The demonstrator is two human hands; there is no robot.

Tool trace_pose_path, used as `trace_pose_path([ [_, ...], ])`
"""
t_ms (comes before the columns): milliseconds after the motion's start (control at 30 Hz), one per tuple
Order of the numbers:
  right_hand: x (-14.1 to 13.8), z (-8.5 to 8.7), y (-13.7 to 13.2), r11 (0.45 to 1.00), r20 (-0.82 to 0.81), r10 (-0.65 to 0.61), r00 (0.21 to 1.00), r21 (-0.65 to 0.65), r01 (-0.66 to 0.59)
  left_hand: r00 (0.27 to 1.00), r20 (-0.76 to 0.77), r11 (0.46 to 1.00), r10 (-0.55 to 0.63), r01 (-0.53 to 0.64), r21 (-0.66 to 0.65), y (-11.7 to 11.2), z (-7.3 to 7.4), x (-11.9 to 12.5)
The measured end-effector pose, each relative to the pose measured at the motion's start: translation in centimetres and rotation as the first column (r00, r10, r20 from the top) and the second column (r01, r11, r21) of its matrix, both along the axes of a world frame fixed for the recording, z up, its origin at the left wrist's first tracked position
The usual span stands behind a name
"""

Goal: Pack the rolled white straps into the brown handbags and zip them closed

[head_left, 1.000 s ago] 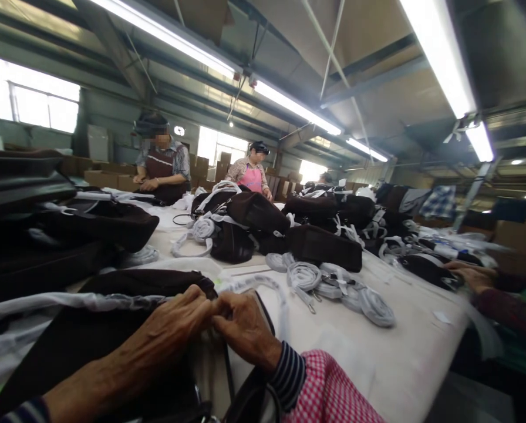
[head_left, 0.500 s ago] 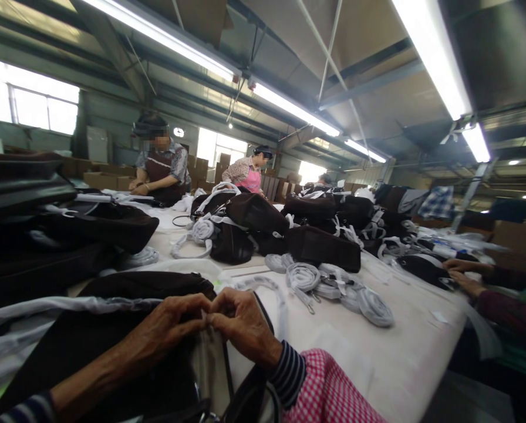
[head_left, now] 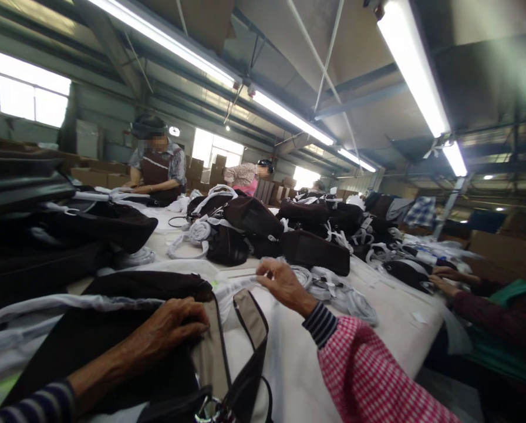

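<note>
1 open dark bag (head_left: 91, 335), beige lining (head_left: 213, 358) showing; left hand (head_left: 181, 320) at its edge, grip parted; right hand (head_left: 285, 285) over desk (head_left: 399, 329), grip unclear.

Materials and finishes. The near bag (head_left: 60, 364) has a dark, matt outer surface, leather or cloth, and a smooth, cloth-like beige panel (head_left: 214, 367); its clasp (head_left: 207, 406) is bright, polished metal. A wrapped handle (head_left: 87, 302) is sheathed in thin, wrinkled, translucent plastic, as are the coiled straps (head_left: 357, 304). The stacked bag (head_left: 20, 183) at far left shows a smooth, glossy, leather-like sheen. The table (head_left: 307, 364) is pale, smooth and mostly matt. The checked sleeve (head_left: 364, 364) is soft, matt woven cloth, ending in a ribbed knit cuff (head_left: 320, 325). Cardboard boxes (head_left: 93, 178) are dull and plain.
</note>
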State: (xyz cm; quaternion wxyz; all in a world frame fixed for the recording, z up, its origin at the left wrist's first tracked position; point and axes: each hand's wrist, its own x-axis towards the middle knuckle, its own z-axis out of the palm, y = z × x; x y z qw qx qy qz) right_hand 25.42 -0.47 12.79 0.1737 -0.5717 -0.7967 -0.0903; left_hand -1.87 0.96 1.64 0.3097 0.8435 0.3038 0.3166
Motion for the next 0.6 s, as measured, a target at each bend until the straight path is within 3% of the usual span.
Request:
trace_pose_path([
  [67,3.1,1.2,0.3,0.993,0.101,-0.110,0.989,0.048,0.105,1.000,-0.003,1.000,0.015,-0.015,0.014,-0.1,0.0,0.0],
  [133,5.9,1.1,0.9,0.979,0.198,-0.201,0.959,0.066,0.191,0.998,-0.014,0.998,0.057,-0.056,0.034,-0.2,0.2,0.1],
  [267,9.8,-1.8,2.5,0.949,0.354,-0.308,0.883,0.041,0.314,0.996,0.039,0.996,0.086,-0.087,0.018,-0.5,0.9,0.0],
  [400,11.5,-4.2,4.1,0.933,0.423,-0.338,0.841,0.035,0.357,0.988,0.151,0.996,0.036,-0.024,-0.081,-0.8,1.6,0.0],
  [600,12.2,-5.3,4.6,0.953,0.442,-0.294,0.847,0.065,0.297,0.960,0.273,0.992,0.053,-0.020,-0.121,-0.9,1.7,0.1],
])
